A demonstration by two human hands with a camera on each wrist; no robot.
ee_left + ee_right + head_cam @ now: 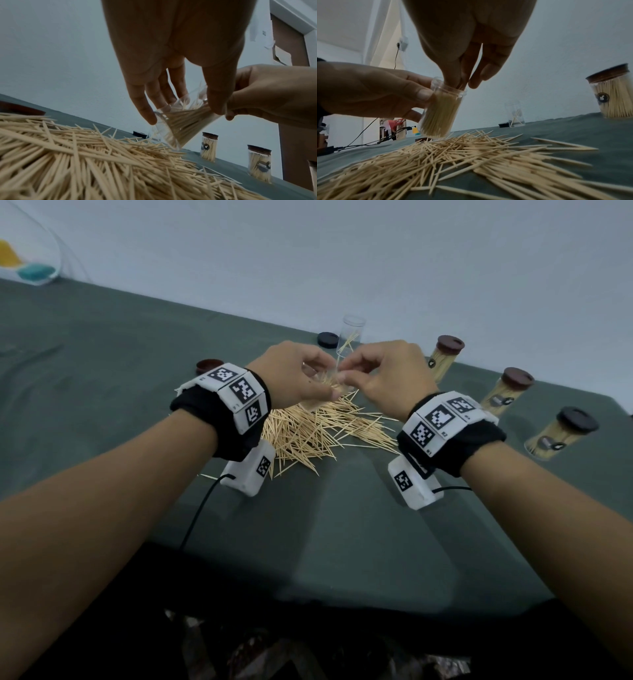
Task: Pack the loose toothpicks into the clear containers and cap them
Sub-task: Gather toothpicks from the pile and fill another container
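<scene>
Toothpicks (308, 429) lie in a loose pile on the green cloth (102, 364), under and just in front of both hands. The left hand (291, 374) grips a clear jar (440, 109) with thumb and fingers curled round its wall; the jar is uncapped, tilted, and well filled with sticks, its base just above the pile. In the left wrist view the same jar (180, 121) leans with its mouth toward the right hand. The right hand (383, 374) has its fingertips (455, 79) pinched together on a few sticks at the jar's mouth, the other fingers loosely curled.

Clock directions below are taken from the pile in the head view. At 12 o'clock stands a second clear jar (351, 337), uncapped, upright, with only a few sticks in it; a dark cap (327, 339) lies just beside it on its left. At 10 o'clock a brown cap (209, 365) rests on the cloth, partly hidden by the left wristband (233, 395). From 1 to 3 o'clock three full jars stand in a row, each capped: the nearest to the wall (445, 361), the middle one (507, 392), and the closest (561, 440). The right wristband (445, 419) sits between the pile and these.
</scene>
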